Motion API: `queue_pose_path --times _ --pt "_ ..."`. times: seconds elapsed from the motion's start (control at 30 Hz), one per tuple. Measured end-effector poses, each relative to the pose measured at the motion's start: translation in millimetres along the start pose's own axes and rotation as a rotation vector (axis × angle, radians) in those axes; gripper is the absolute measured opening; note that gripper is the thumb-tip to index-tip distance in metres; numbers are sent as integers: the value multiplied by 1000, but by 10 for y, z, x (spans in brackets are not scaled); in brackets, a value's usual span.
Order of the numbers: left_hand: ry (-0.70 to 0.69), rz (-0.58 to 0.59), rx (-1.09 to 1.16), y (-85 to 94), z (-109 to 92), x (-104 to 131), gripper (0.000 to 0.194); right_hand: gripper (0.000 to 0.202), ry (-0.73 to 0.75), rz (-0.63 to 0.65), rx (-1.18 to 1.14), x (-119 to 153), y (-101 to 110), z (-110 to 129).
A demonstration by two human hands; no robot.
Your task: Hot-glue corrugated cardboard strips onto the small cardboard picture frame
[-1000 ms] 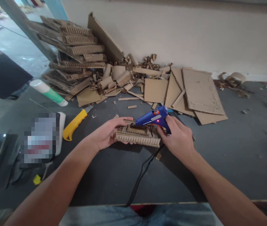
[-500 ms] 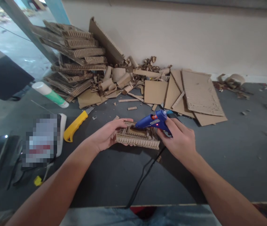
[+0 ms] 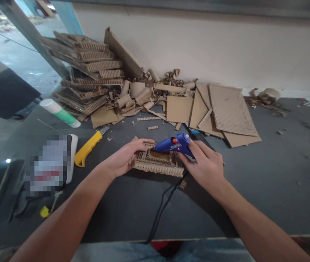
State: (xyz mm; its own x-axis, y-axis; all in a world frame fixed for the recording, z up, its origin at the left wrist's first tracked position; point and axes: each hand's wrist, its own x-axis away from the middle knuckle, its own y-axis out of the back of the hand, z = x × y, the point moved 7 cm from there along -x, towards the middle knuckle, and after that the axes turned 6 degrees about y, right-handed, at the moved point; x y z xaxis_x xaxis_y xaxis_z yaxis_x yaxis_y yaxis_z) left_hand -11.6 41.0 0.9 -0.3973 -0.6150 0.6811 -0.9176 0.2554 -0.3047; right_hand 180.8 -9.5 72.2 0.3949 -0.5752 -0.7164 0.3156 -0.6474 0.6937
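My left hand point(image 3: 126, 157) is closed on the left end of a small layered cardboard piece point(image 3: 159, 169), thumb on top and fingers partly hidden beneath. The piece has a corrugated outer edge and raised strips framing a flat recess. In my right hand point(image 3: 205, 163) is a blue hot glue gun point(image 3: 173, 143) with a small red light lit. Its nozzle points left and down at the far-left part of the recess; whether the tip touches the cardboard I cannot tell. A black cord point(image 3: 159, 214) runs below the piece to the table's front edge.
A yellow utility knife point(image 3: 88, 148), blade out, lies left of my hands. Behind it are a white-green tube point(image 3: 60, 113) and a stack of cardboard frames point(image 3: 97, 65). Cardboard scraps point(image 3: 142, 95) and flat sheets point(image 3: 231, 109) line the back of the dark table point(image 3: 266, 189).
The glue gun and right hand have shifted slightly left, moving the nozzle toward the left side of the recess. The left hand keeps its hold on the cardboard piece. The view has tilted slightly.
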Motion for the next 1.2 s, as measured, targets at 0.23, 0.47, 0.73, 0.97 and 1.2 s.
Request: queue_pose_path --times 0.23,0.47,0.73,0.97,1.2 --pt "-8 4 -1 -13 -9 3 44 24 11 27 25 13 0 -4" --pt "-25 4 -43 -20 -33 24 43 28 13 24 39 8 40 -19" --pt "-148 56 -235 -64 -101 81 49 17 -376 -42 -104 32 -15 -261" --pt "-213 45 -220 -30 -111 83 62 30 -752 59 -428 195 -302 -467" --pt "-336 11 -322 4 -148 58 45 44 -961 154 -775 347 -567 -396"
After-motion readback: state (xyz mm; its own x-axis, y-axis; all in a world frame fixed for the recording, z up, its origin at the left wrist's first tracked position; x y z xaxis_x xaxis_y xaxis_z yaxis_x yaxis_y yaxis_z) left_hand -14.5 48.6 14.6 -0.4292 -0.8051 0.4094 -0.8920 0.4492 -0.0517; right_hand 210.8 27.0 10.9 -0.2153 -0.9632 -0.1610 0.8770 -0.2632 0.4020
